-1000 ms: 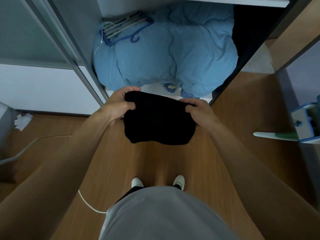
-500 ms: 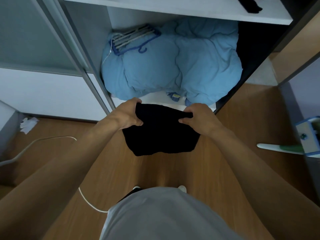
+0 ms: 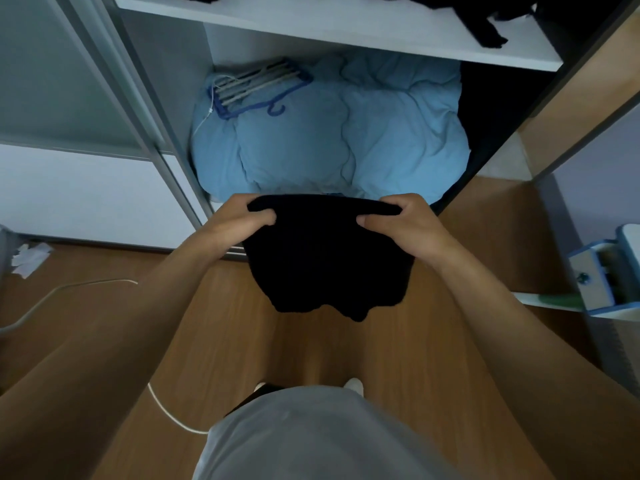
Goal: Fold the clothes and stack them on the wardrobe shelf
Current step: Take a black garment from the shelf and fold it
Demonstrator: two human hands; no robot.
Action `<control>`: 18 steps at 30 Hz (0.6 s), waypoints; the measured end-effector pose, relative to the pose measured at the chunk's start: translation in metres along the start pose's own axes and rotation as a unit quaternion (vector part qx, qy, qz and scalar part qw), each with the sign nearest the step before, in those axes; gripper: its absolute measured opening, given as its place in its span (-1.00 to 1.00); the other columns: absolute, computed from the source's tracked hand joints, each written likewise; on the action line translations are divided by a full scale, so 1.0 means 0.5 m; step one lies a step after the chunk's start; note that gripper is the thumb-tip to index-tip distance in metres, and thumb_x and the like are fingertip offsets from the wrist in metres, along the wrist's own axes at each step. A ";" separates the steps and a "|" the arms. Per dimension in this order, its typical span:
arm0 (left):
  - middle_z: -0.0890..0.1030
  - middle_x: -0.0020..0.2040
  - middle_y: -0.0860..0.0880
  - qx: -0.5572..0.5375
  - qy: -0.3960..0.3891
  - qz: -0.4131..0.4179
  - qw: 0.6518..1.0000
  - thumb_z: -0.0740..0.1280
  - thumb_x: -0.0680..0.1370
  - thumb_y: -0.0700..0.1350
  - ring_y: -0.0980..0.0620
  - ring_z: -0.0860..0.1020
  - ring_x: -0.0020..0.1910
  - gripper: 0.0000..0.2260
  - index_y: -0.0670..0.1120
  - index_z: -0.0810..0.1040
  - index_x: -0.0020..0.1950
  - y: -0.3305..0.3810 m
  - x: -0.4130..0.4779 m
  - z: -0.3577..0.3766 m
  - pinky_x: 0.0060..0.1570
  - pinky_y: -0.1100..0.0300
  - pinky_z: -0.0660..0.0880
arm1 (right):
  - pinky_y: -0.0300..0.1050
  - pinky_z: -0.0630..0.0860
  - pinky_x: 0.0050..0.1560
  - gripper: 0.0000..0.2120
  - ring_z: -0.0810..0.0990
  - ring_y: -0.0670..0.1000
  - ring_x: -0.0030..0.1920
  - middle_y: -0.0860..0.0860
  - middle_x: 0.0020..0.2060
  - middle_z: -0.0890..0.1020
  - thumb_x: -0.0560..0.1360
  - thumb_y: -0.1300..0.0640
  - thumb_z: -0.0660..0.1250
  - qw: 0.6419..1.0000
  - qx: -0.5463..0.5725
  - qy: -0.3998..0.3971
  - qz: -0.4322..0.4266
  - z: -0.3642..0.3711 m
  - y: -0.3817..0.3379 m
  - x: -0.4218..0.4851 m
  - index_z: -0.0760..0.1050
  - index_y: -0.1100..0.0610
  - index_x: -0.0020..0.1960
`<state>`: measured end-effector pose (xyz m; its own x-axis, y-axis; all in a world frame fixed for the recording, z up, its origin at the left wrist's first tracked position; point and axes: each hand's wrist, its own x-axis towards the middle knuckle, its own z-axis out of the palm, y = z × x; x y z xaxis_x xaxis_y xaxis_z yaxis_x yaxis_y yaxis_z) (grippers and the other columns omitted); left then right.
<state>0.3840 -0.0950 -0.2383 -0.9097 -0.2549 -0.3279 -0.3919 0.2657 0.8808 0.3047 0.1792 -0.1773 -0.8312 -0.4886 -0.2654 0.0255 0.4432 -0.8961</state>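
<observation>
Both hands (image 3: 239,221) (image 3: 407,225) round black garment (image 3: 325,261) (thumbs atop)

**Black, blues, white, brown**

I see a plain black garment (image 3: 325,258), a light blue duvet (image 3: 346,133), a darker blue hanger (image 3: 258,88), a white shelf (image 3: 346,32), a brown wood-grain floor (image 3: 242,323), a white cable (image 3: 166,409) and a grey shirt (image 3: 311,441).
</observation>
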 end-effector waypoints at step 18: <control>0.75 -0.03 -0.04 -0.238 0.056 -0.138 0.960 0.41 0.56 0.12 0.01 0.72 -0.06 -0.72 -0.07 0.66 0.07 0.011 -0.031 0.029 -0.19 0.22 0.64 | -0.18 0.64 -0.02 -0.61 0.71 0.01 0.08 0.04 0.09 0.72 0.41 0.13 0.51 0.908 0.392 -0.024 0.148 0.136 0.167 -0.009 0.56 0.05 0.22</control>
<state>0.3940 -0.0763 -0.2335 -0.7497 -0.3605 -0.5550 -0.4834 -0.2744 0.8313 0.3485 0.1673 -0.2750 -0.6989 -0.4765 -0.5334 0.6461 -0.1007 -0.7566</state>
